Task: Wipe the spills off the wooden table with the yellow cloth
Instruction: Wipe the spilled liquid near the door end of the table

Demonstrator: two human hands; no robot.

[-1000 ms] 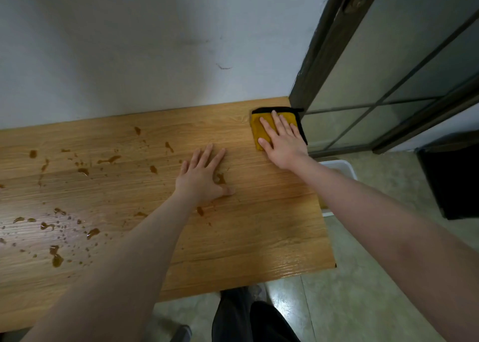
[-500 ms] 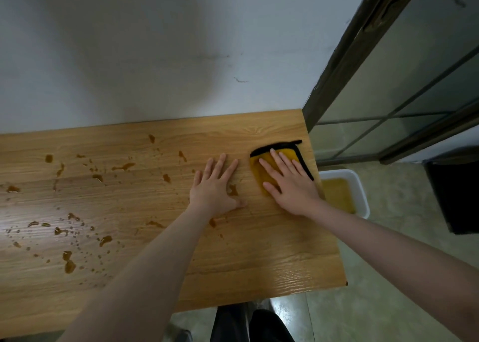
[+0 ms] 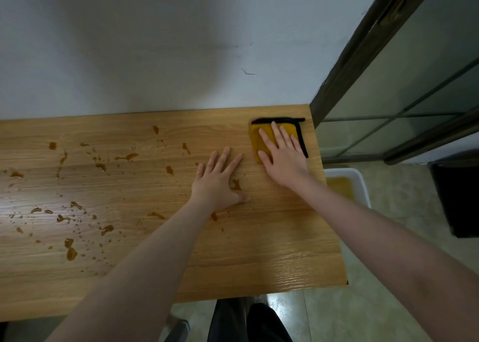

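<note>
The wooden bench (image 3: 259,251) stands against a pale wall (image 3: 155,43). Brown spills (image 3: 70,248) lie scattered on it, most of them far to the left of both hands. The right hand (image 3: 281,157) lies flat, its fingers (image 3: 277,137) spread wide on the yellow cloth (image 3: 256,139), pressing it down without gripping; the cloth is under and beyond them, at the far right corner. The left hand (image 3: 216,183) rests flat and spread on the wood, holding nothing, with a small spill (image 3: 236,184) just beside its thumb.

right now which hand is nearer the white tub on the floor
Right. The right hand lies flat on the cloth by the table's right edge, just above the tub; the left hand rests flat farther in.
</note>
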